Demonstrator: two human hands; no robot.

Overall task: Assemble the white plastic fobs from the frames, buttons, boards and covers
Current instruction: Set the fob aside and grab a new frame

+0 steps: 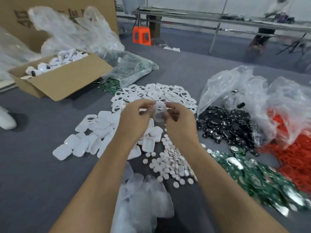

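Observation:
My left hand (134,117) and my right hand (180,121) meet above the middle of the grey table, and both pinch one white plastic frame (159,109) between their fingertips; the piece is blurred. Behind the hands lies a heap of white frames (151,93). White covers (87,140) are spread to the left. Small white buttons (170,163) lie in a pile between my forearms. Green boards (262,180) are heaped at the right front.
A cardboard box (64,81) with finished white fobs stands at the back left. A clear bag spills black round parts (227,126) at the right, with red cords (294,158) beside it. Clear plastic bags (143,202) lie at the front. An orange stool (141,35) stands beyond.

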